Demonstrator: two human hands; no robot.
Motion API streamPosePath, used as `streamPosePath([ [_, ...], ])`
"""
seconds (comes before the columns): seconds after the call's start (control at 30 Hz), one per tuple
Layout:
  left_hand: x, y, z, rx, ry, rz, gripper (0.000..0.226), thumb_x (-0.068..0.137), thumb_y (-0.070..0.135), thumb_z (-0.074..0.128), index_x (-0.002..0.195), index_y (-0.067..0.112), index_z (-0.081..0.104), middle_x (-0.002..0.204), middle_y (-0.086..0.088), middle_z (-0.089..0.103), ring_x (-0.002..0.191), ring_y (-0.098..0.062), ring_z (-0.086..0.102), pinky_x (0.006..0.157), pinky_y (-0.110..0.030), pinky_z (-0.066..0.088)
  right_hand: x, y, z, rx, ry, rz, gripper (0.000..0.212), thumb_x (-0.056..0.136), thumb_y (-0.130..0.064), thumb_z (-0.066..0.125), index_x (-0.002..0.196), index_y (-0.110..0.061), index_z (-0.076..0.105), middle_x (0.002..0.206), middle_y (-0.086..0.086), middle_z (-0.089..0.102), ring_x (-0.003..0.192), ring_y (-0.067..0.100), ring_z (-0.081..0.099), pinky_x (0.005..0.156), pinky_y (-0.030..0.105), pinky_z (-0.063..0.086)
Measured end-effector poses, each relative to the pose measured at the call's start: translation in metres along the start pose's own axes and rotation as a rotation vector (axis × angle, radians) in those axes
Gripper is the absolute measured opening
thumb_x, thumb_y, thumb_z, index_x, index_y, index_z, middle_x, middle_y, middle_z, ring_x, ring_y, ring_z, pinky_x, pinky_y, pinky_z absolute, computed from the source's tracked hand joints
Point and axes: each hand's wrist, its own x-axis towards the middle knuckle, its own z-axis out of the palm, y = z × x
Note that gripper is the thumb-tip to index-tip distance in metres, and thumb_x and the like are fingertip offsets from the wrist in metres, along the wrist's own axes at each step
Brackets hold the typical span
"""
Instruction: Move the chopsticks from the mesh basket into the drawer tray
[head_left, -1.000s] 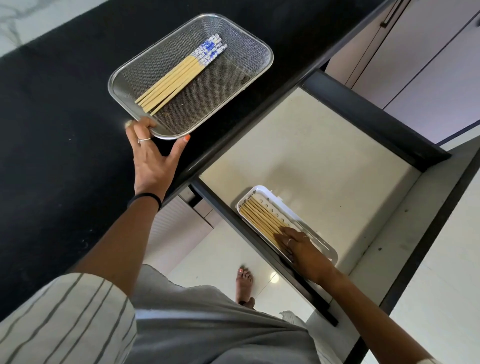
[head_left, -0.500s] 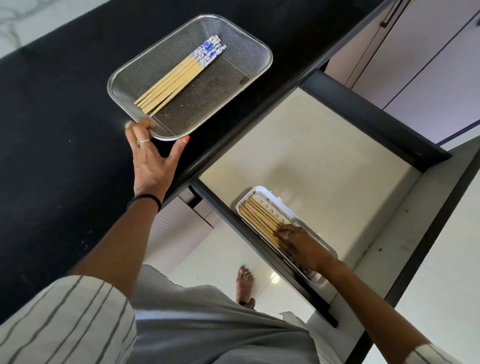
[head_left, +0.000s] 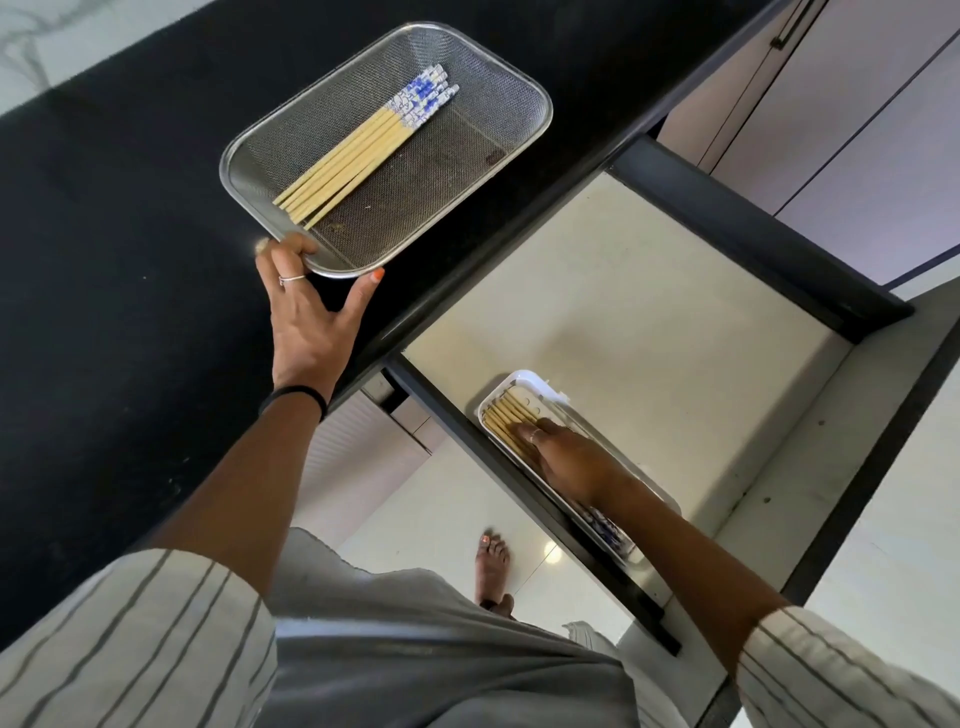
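Placing step: your right hand (head_left: 566, 457) lies flat, fingers open, on chopsticks in the tray (head_left: 530, 382). Left hand (head_left: 306, 312) grips the basket (head_left: 519, 78) rim at the counter (head_left: 104, 208) edge. Next: fetch the remaining chopsticks (head_left: 358, 156).

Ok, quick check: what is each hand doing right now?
Left hand: gripping the near rim of the mesh basket.
Right hand: open, fingers flat on the chopsticks in the drawer tray.
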Motion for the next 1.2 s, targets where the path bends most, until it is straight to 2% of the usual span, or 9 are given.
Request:
streamPosePath([
  [0.13, 0.0, 0.0, 0.0, 0.009, -0.001, -0.008, 0.064, 0.088, 0.041, 0.071, 0.119, -0.007, 0.042, 0.126, -0.028, 0.038, 0.111, -0.036, 0.049, 0.103, -0.04, 0.045, 0.021, -0.009, -0.001, -0.149, -0.011, -0.048, 0.056, 0.095, -0.008, 0.038, 0.148, -0.017, 0.022, 0.156, 0.005, 0.026, 0.133, 0.026, 0.043, 0.103, 0.042, 0.043],
  [0.27, 0.001, -0.001, 0.001, 0.008, -0.005, -0.007, 0.063, 0.089, 0.039, 0.071, 0.118, -0.007, 0.042, 0.126, -0.028, 0.038, 0.111, -0.037, 0.05, 0.103, -0.039, 0.046, 0.035, -0.014, -0.005, -0.188, 0.001, -0.036, 0.052, 0.092, -0.005, 0.041, 0.142, -0.018, 0.035, 0.127, 0.009, 0.059, 0.107, 0.03, 0.063, 0.086, 0.043, 0.053],
  [0.4, 0.002, -0.002, 0.0, -0.006, -0.002, 0.002, 0.062, 0.089, 0.037, 0.072, 0.117, -0.008, 0.041, 0.124, -0.028, 0.039, 0.11, -0.038, 0.05, 0.102, -0.038, 0.047, 0.043, -0.017, -0.007, -0.179, -0.08, -0.025, 0.049, 0.091, -0.004, 0.044, 0.138, -0.015, 0.039, 0.123, 0.011, 0.061, 0.11, 0.03, 0.06, 0.092, 0.041, 0.05],
  [0.6, 0.002, -0.003, 0.0, -0.018, 0.014, 0.008, 0.062, 0.088, 0.039, 0.072, 0.119, -0.005, 0.041, 0.126, -0.024, 0.039, 0.108, -0.024, 0.048, 0.098, -0.013, 0.042, 0.051, -0.021, -0.01, -0.175, -0.162, 0.025, 0.048, 0.091, -0.006, 0.046, 0.138, -0.014, 0.039, 0.132, 0.013, 0.056, 0.117, 0.031, 0.056, 0.097, 0.037, 0.044],
  [0.77, 0.001, -0.003, 0.001, -0.013, 0.022, 0.011, 0.062, 0.088, 0.038, 0.073, 0.12, -0.005, 0.042, 0.126, -0.021, 0.039, 0.113, -0.025, 0.048, 0.101, -0.021, 0.044, 0.049, -0.019, -0.01, -0.207, -0.14, 0.011, 0.052, 0.091, -0.008, 0.047, 0.141, -0.019, 0.036, 0.134, 0.01, 0.054, 0.118, 0.031, 0.055, 0.1, 0.038, 0.042],
  [0.87, 0.001, -0.003, 0.0, -0.013, 0.019, 0.007, 0.062, 0.088, 0.038, 0.073, 0.12, -0.005, 0.042, 0.127, -0.023, 0.039, 0.113, -0.03, 0.05, 0.101, -0.022, 0.044, 0.044, -0.019, -0.012, -0.162, -0.117, -0.007, 0.059, 0.091, -0.004, 0.045, 0.145, -0.023, 0.03, 0.136, 0.01, 0.054, 0.119, 0.029, 0.055, 0.098, 0.036, 0.043],
  [0.97, 0.001, -0.003, 0.001, -0.007, 0.017, 0.002, 0.063, 0.088, 0.039, 0.072, 0.121, -0.005, 0.042, 0.127, -0.023, 0.039, 0.112, -0.03, 0.05, 0.101, -0.026, 0.046, 0.034, -0.015, -0.013, -0.076, -0.056, 0.003, 0.057, 0.091, -0.005, 0.044, 0.144, -0.025, 0.034, 0.137, 0.006, 0.054, 0.122, 0.026, 0.054, 0.101, 0.036, 0.043],
  [1.07, 0.0, -0.001, 0.001, -0.009, 0.023, -0.009, 0.063, 0.087, 0.04, 0.073, 0.121, -0.003, 0.042, 0.127, -0.022, 0.039, 0.113, -0.03, 0.05, 0.101, -0.026, 0.045, 0.019, -0.007, -0.012, 0.0, 0.024, 0.013, 0.049, 0.091, -0.008, 0.044, 0.139, -0.019, 0.043, 0.136, 0.008, 0.055, 0.121, 0.025, 0.054, 0.102, 0.035, 0.044],
  [1.2, 0.001, -0.002, 0.001, -0.006, 0.017, 0.002, 0.062, 0.088, 0.038, 0.073, 0.12, -0.005, 0.043, 0.126, -0.024, 0.04, 0.111, -0.033, 0.051, 0.102, -0.035, 0.048, -0.007, 0.007, 0.002, 0.045, 0.098, 0.117, 0.041, 0.094, -0.024, 0.05, 0.133, -0.01, 0.047, 0.133, 0.013, 0.054, 0.118, 0.03, 0.054, 0.102, 0.04, 0.045],
])
